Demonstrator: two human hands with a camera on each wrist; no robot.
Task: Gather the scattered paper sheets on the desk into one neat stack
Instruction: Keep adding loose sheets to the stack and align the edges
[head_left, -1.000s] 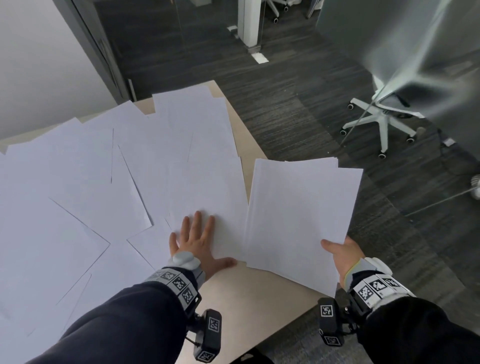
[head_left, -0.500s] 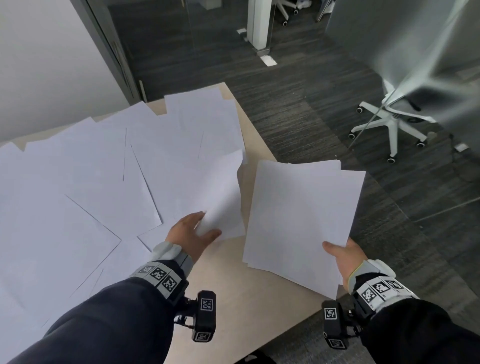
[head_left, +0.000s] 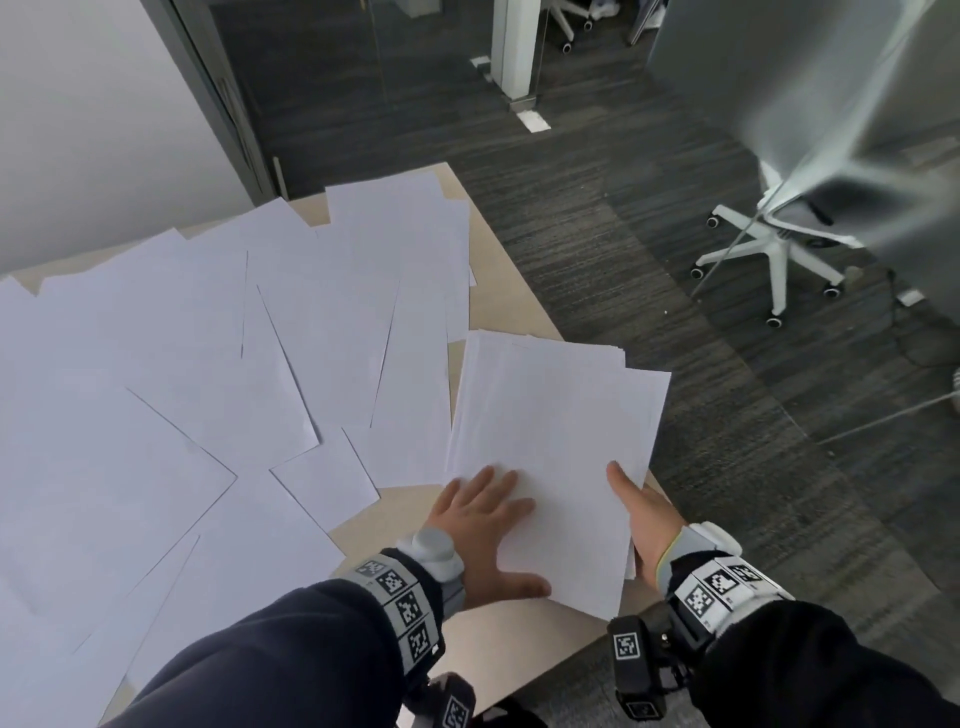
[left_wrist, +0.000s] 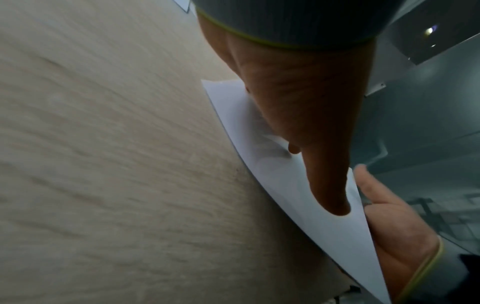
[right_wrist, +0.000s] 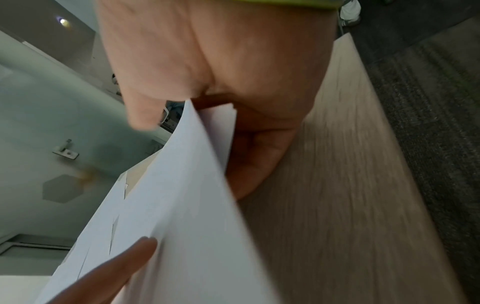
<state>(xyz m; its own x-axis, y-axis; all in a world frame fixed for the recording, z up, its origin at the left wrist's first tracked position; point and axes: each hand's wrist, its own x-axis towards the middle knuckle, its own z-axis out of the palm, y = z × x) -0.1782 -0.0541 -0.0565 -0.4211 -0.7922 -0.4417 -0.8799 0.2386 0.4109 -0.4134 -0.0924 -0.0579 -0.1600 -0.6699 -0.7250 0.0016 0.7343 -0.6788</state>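
Note:
Several white paper sheets (head_left: 171, 395) lie scattered and overlapping across the left and far part of the light wooden desk (head_left: 519, 644). A gathered stack (head_left: 561, 415) sits at the desk's right edge, its sheets slightly fanned. My left hand (head_left: 483, 525) lies flat on the stack's near left part, fingers straight and thumb spread. My right hand (head_left: 641, 512) grips the stack's right edge, thumb on top. In the right wrist view, the right hand's fingers (right_wrist: 254, 164) curl beneath the stack (right_wrist: 194, 226). The left wrist view shows my left hand (left_wrist: 311, 123) pressing on the top sheet (left_wrist: 324, 222).
The desk's right edge runs diagonally beside the stack, with dark carpet (head_left: 675, 234) beyond it. A white swivel chair (head_left: 774, 249) stands on the floor to the right. A white wall (head_left: 78, 130) and a dark door frame (head_left: 218, 93) border the desk's far side.
My left hand lifted a sheet off the desk, carried it right and now presses it flat onto the stack. The stack in my right hand came down and left over the desk.

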